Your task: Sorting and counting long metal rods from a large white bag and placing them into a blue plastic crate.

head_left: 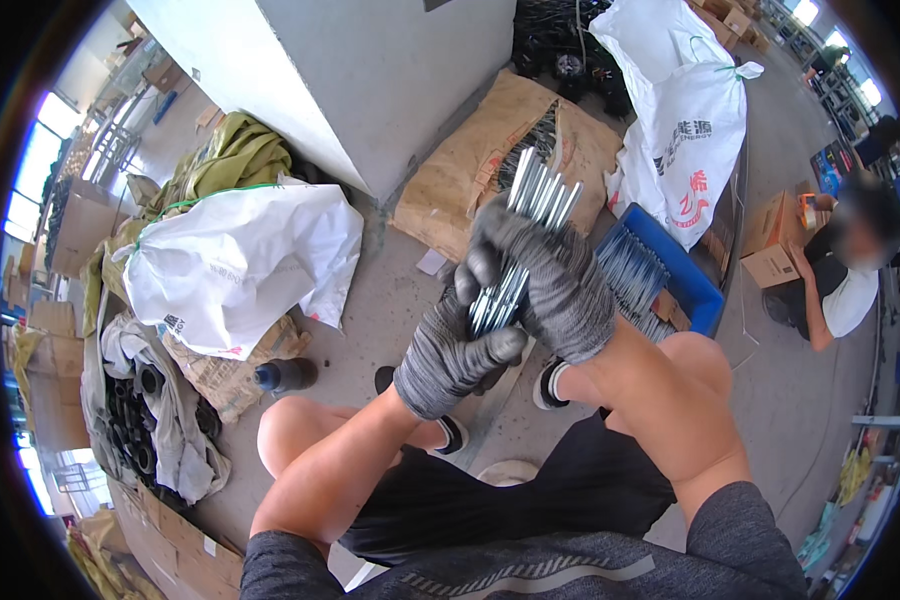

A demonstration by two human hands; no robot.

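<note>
Both my hands wear grey knit work gloves and hold one bundle of shiny metal rods point(538, 190) over the floor in front of my knees. My right hand point(555, 270) is wrapped around the bundle's upper part, with the rod ends sticking out past the fingers at uneven heights. Lower down, my left hand point(450, 345) closes around the bottom end, its thumb lying across the front. Just beyond my hands lies a torn brown paper sack point(450, 165) with more metal rods showing through its opening. Right of my hands, a blue plastic crate point(705, 300) holds many thin metal rods.
A white woven sack point(685, 140) stands behind the crate; another white sack point(250, 265) lies at left. A dark bottle point(286, 374) stands near my left knee. A pale pillar point(370, 80) rises ahead. At right, a person point(835, 270) handles a cardboard box point(770, 240).
</note>
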